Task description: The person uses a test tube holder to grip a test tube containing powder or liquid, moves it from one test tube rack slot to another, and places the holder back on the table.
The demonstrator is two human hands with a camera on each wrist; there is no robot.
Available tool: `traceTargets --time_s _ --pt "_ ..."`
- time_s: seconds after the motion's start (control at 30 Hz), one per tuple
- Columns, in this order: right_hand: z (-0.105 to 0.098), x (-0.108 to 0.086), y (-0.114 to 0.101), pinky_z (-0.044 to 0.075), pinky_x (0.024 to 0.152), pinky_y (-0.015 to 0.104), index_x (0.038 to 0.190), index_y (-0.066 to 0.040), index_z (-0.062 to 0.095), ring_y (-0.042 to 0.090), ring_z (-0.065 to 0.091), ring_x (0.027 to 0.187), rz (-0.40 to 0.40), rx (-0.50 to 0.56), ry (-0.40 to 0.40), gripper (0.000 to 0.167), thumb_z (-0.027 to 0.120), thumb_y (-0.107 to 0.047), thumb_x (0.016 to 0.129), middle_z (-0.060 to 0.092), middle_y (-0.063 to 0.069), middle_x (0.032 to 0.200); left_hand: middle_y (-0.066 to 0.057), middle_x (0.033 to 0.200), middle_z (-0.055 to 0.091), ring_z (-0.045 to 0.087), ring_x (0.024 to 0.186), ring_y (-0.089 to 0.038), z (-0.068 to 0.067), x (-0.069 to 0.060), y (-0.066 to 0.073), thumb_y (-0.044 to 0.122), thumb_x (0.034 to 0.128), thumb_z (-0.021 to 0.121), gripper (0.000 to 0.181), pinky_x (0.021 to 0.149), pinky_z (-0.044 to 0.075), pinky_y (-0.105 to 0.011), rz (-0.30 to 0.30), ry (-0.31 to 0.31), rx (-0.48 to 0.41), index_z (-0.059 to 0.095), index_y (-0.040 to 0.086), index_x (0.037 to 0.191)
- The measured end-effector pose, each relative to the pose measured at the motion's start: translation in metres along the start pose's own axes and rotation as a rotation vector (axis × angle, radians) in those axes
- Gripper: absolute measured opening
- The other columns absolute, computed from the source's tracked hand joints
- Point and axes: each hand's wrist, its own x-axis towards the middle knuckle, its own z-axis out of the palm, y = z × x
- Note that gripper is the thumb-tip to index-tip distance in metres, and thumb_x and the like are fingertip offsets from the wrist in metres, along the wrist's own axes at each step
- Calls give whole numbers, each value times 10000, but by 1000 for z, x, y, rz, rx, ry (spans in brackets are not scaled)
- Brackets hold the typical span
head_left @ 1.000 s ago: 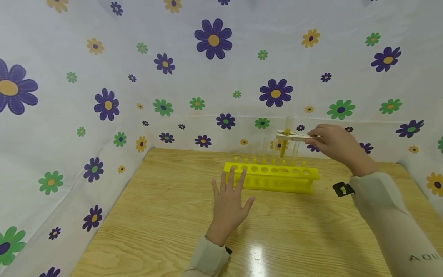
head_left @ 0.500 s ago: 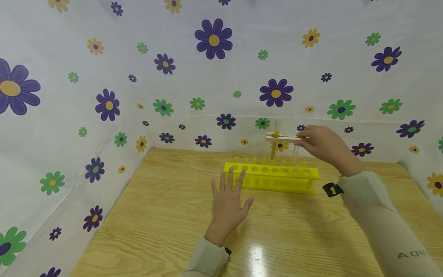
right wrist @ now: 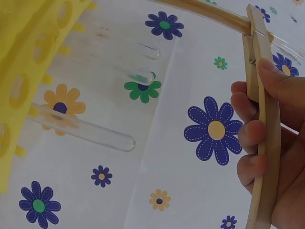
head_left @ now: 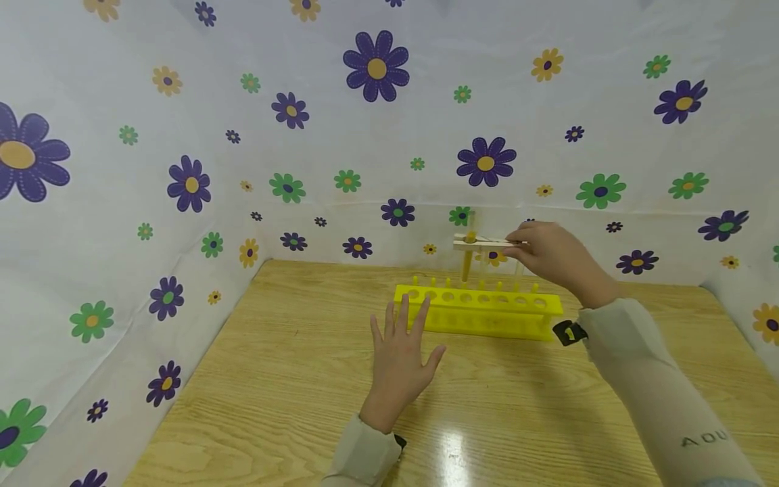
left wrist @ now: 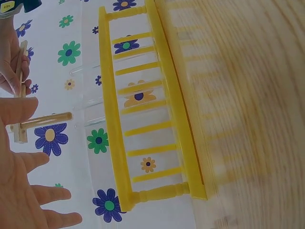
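My right hand (head_left: 556,257) grips a wooden clamp (head_left: 493,245) whose jaws hold an upright test tube (head_left: 466,265) with amber liquid, above the back edge of the yellow rack (head_left: 487,306). In the right wrist view, fingers and thumb curl round the clamp (right wrist: 269,138). Spread flat, my left hand (head_left: 398,368) has its fingertips at the front left part of the rack. Several clear empty tubes sit upside down on the rack's pegs, among them one in the right wrist view (right wrist: 90,131).
The rack stands on a wooden table (head_left: 292,379). Behind and to the left hangs a white cloth (head_left: 341,135) printed with flowers.
My right hand has moved left, carrying the clamp and the amber tube along the back of the rack. My left hand has stayed nearly still.
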Motion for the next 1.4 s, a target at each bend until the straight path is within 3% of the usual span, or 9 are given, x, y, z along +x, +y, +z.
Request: traceTargets --time_s 0.47,1.1,1.4 --pt "6 6 -9 524 728 380 1045 -4 703 201 591 737 28 21 -33 270 624 -219 902 697 119 919 -163 1547 237 227 1413 -416 2 -1 -1 483 901 536 769 1087 152 -665 -17 -23 -1 124 286 1521" --pt "10 14 -15 519 718 368 1048 -10 704 175 565 690 3 42 -42 262 614 -212 908 691 98 886 -173 1530 272 258 1398 -420 2 -2 -3 480 897 545 742 1072 179 -674 0 3 12 196 252 1511" --pt "13 17 -16 531 738 382 1060 -2 699 193 598 719 -16 27 -27 282 609 -225 912 693 117 907 -180 1536 256 239 1406 -424 -1 -1 -3 476 902 541 730 1076 168 -673 -9 -19 -2 211 239 1508"
